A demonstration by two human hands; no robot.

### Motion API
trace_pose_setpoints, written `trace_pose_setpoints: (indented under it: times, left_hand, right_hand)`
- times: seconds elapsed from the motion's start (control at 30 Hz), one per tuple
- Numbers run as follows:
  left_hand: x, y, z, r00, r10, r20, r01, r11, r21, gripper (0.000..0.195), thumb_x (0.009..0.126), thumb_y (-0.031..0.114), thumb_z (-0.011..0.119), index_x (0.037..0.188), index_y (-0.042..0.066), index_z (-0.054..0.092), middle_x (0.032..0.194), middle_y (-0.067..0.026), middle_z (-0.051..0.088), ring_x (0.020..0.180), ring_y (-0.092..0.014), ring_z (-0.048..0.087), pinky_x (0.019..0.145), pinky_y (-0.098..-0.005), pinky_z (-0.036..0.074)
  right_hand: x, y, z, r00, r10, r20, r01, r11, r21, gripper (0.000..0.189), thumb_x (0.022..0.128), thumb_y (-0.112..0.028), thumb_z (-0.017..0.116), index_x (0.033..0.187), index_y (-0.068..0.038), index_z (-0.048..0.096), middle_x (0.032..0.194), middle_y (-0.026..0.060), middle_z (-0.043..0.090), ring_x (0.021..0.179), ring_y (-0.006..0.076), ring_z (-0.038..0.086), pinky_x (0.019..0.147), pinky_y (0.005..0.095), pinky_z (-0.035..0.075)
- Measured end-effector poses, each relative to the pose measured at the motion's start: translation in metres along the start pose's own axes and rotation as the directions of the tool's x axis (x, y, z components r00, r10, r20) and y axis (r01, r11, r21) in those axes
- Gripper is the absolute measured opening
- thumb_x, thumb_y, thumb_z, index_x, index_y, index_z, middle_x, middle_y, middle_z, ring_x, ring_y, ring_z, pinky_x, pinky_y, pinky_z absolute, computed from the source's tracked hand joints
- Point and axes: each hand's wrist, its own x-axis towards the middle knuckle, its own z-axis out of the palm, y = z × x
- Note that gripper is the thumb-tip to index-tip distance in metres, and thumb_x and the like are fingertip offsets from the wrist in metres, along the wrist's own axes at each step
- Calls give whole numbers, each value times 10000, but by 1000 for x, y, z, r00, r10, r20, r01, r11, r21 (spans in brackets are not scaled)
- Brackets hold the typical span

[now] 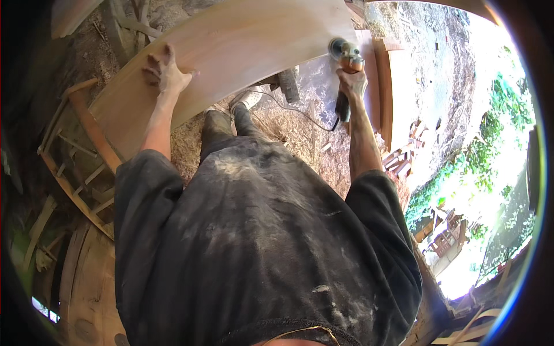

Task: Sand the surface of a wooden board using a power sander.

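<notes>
A wide, smooth wooden board slants across the scene in front of me. My right hand grips an angle grinder with an orange and grey head. Its round disc is at the board's right end, against or just over the edge; I cannot tell which. From the dark rear of the grinder a black cord loops left towards my feet. My left hand is on the board's left part, fingers spread, holding nothing. The fingers look blurred.
Wood shavings cover the ground around my shoe. A wooden frame with slats stands at the left. Stacked boards and a heap of wood offcuts lie at the right. Beneath the board is a wooden support.
</notes>
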Motion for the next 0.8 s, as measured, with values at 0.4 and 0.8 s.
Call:
trace_pose_setpoints:
  times: [0.4,0.8]
  left_hand:
    - [2,-7,5,999,-30,32,28,998,49,1281,681,525,883,1622,350,31,1622,-351,-76,1439,-636,-144,1085,-788,230]
    - [-5,11,-15,987,-131,97,121,988,96,1277,691,503,885,1620,353,22,1625,-341,-91,1443,-645,-96,1040,-827,229]
  right_hand:
    - [-127,-43,103,895,-320,311,315,947,69,529,790,-210,702,1185,81,505,838,279,680,683,395,707,593,469,614]
    - [38,18,-5,1000,21,-12,-21,1000,17,530,675,-308,771,1059,44,670,918,196,736,818,309,735,768,401,605]
